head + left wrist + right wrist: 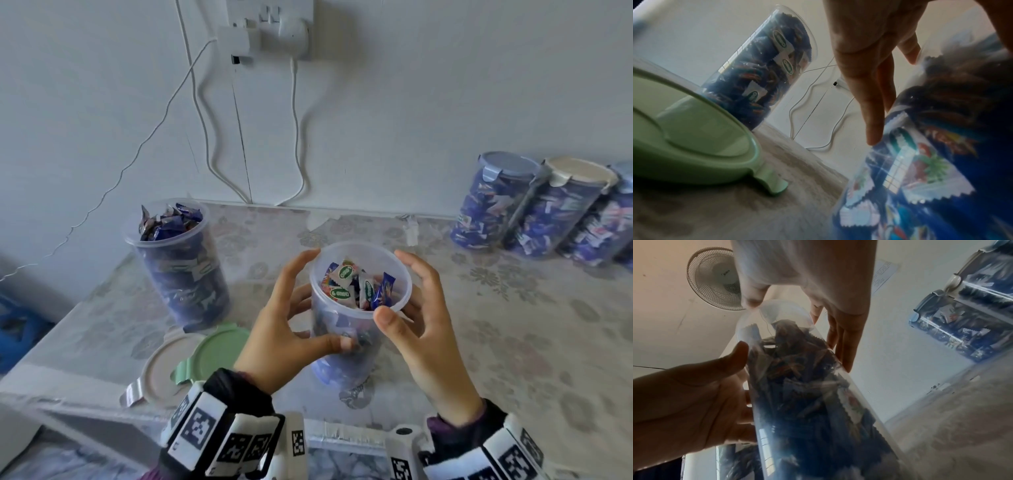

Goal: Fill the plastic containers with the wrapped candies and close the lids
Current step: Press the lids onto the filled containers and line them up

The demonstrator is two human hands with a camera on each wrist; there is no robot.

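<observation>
Left hand (291, 329) and right hand (421, 318) cup one open candy container (359, 308), frame centre; second open container (178, 263) upper left; two loose lids (191, 363); three closed containers (544, 209) right.

Surface (513, 325) w/ pale floral cover, against wall.
On it: open container (356, 318) of wrapped candies, front-centre; 2nd open container (178, 263), heaped, back-left; green lid (219, 349) overlapping beige lid (161, 370) at front-left edge; row of lidded full containers (548, 212) back-right, touching each other; white cables (298, 192) reach surface at wall.
</observation>
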